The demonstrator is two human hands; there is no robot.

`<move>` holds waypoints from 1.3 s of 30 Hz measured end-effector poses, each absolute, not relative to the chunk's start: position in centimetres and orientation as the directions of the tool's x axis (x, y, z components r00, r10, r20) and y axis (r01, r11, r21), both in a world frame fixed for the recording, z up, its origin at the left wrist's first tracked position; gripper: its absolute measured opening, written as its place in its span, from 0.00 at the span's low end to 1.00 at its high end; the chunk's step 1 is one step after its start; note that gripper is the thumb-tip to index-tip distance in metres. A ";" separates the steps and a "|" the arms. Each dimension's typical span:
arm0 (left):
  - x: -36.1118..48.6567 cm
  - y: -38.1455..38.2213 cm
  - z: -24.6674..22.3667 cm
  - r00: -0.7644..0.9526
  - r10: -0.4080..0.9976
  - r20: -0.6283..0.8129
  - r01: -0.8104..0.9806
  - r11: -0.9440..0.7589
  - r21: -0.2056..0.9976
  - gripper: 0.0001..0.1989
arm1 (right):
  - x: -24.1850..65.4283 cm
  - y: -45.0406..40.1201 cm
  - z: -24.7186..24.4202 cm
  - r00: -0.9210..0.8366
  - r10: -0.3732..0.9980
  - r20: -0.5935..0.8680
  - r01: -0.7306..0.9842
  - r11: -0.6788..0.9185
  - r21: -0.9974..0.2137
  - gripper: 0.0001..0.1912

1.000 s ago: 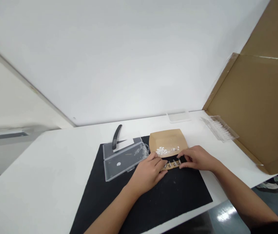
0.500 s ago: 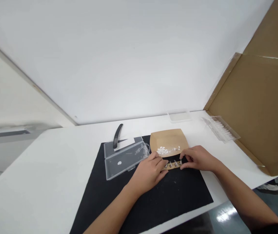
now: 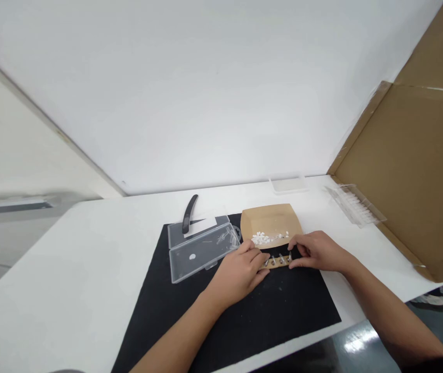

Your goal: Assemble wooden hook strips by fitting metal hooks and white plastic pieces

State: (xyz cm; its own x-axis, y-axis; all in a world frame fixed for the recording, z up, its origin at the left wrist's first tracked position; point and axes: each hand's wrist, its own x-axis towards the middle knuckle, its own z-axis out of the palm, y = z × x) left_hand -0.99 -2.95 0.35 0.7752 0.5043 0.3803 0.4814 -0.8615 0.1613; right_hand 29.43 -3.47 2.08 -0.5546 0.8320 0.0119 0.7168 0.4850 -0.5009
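Observation:
A narrow tan strip lies on the black mat, with several small metal pieces and clear tips standing along it. My left hand grips the strip's left end, its fingers closed and covering that part. At the other end, my right hand pinches a small clear tip between thumb and forefinger. Just beyond the strip stands a brown paper tray holding small white nail-shaped pieces. An open clear plastic case lies left of my left hand, with clear tips and one white piece inside.
A black curved nail file and a white card rest at the case's lid. Farther back is a shallow clear tray. A clear box of white tips sits at the right, by the cardboard wall.
The view has shifted slightly. Both hands keep their places at the strip, my left on its left end and my right pinching at the right end.

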 end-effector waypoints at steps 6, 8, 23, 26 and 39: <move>-0.9 -2.9 0.1 0.773 0.495 0.397 0.474 -0.866 0.159 0.11 | 29.3 -3.7 2.3 -0.543 0.839 0.003 0.720 0.468 -0.513 0.18; -0.9 -2.9 0.1 0.772 0.494 0.399 0.473 -0.867 0.157 0.11 | 29.2 -3.8 2.3 -0.543 0.839 0.006 0.715 0.467 -0.520 0.16; -1.0 -2.8 0.0 0.771 0.517 0.372 0.492 -0.855 0.167 0.11 | 28.8 -4.0 2.7 -0.555 0.831 -0.039 0.719 0.457 -0.523 0.14; -1.0 -2.8 0.0 0.773 0.512 0.376 0.487 -0.857 0.166 0.11 | 28.8 -4.0 2.7 -0.547 0.835 -0.061 0.725 0.436 -0.534 0.16; -1.0 -2.9 0.2 0.772 0.506 0.386 0.479 -0.861 0.171 0.12 | 28.9 -4.0 2.7 -0.563 0.826 -0.034 0.710 0.462 -0.531 0.12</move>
State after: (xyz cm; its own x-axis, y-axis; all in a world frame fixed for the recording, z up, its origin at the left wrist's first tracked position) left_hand -1.03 -2.88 0.17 0.7715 0.5059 0.3858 0.4791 -0.8610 0.1708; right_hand 28.94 -3.99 2.67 -0.5626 0.8260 -0.0342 0.7103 0.4617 -0.5313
